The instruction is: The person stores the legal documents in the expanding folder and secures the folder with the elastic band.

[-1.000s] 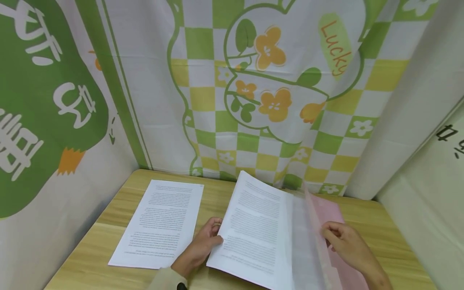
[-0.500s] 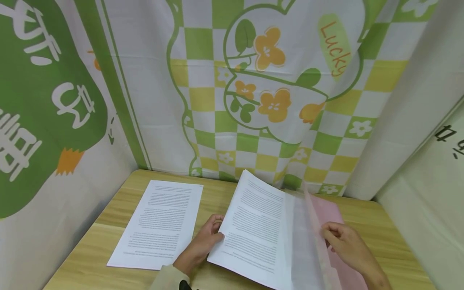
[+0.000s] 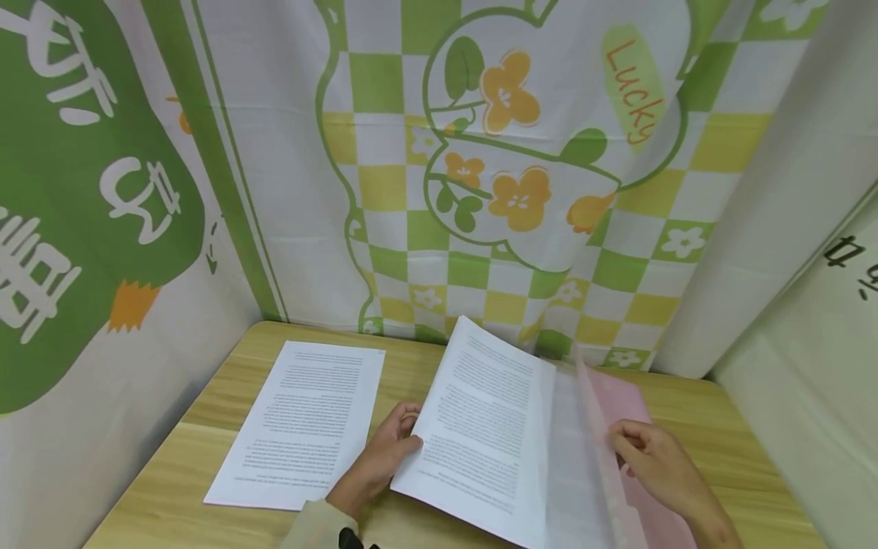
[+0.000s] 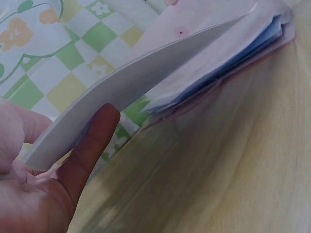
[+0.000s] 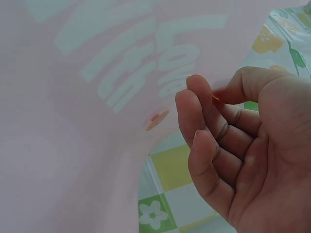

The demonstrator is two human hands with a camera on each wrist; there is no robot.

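Note:
My left hand (image 3: 382, 459) pinches the left edge of a stack of printed paper (image 3: 480, 427), thumb on one face and fingers behind. In the left wrist view the stack (image 4: 131, 77) looks thin and bends upward, its far end reaching into a pink folder (image 4: 182, 87) with several layers. The stack's right side meets a translucent sheet (image 3: 578, 457) of the folder. My right hand (image 3: 655, 463) pinches the edge of the folder's raised pink cover (image 3: 595, 427). White lettering shows on this cover (image 5: 87, 160) in the right wrist view.
Another printed paper stack (image 3: 302, 427) lies flat on the wooden table (image 3: 171, 465), left of my left hand. Behind the table hangs a green and yellow checkered curtain (image 3: 480, 282). More fabric panels close off the left and right sides.
My left hand and the paper stack in it have shifted slightly toward the back of the table. My right hand stays in place on the folder's cover.

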